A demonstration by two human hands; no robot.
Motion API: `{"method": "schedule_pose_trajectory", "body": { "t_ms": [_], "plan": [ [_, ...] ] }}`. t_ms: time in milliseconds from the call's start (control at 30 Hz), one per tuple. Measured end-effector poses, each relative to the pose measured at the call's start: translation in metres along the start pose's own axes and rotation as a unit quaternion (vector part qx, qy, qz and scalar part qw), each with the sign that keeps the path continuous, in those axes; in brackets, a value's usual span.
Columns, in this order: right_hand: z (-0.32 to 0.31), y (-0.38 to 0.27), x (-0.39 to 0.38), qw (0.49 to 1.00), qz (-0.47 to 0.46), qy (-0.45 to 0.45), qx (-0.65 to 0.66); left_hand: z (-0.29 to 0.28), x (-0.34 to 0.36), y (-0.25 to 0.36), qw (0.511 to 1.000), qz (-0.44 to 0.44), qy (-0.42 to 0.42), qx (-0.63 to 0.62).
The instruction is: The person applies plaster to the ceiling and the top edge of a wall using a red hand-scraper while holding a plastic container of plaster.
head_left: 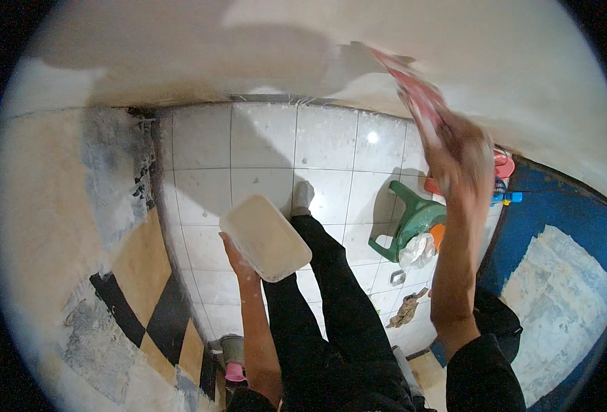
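Observation:
My left hand [238, 259] grips the side of a whitish rectangular plastic tub [265, 237] with rounded corners, held over the floor in front of my legs. Inside the tub is a smooth cream-coloured surface. Up at the right, my right hand [458, 147] is closed around a red tool [413, 82], long and narrow, its far end at the pale wall [283, 48]. Motion smears both this hand and the tool, so the tool's exact kind cannot be made out.
A green plastic stool [410, 216] stands on the white tiled floor [262, 141], with a white plastic bag [419, 251] and something orange by it. Nearby lies a brown rag [406, 309]. A bucket [232, 349] with a pink item is at lower left. Patched walls flank both sides.

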State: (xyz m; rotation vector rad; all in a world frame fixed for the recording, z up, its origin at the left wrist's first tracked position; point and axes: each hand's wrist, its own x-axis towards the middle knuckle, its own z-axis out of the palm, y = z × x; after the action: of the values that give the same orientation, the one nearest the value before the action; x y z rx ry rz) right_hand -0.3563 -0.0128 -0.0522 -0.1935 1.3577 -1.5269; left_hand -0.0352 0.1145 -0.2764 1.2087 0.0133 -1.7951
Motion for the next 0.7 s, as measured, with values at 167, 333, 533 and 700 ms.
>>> {"method": "schedule_pose_trajectory", "body": {
  "t_ms": [167,333,533,700],
  "plan": [
    [-0.028,0.054,0.006,0.988,0.102,0.022,0.112,0.019,-0.008,0.008,0.999,0.023,0.03,0.03],
    [-0.085,0.155,0.155,0.974,0.122,0.11,0.158,0.046,-0.007,0.006,0.997,0.014,0.062,0.031],
    [-0.019,0.084,0.131,0.95,0.084,0.052,0.298,0.027,-0.018,0.018,0.998,0.02,0.054,0.037],
    [0.015,0.014,0.063,0.961,0.055,0.037,0.268,0.017,-0.012,0.003,1.0,0.015,0.006,0.001]
  ]
}}
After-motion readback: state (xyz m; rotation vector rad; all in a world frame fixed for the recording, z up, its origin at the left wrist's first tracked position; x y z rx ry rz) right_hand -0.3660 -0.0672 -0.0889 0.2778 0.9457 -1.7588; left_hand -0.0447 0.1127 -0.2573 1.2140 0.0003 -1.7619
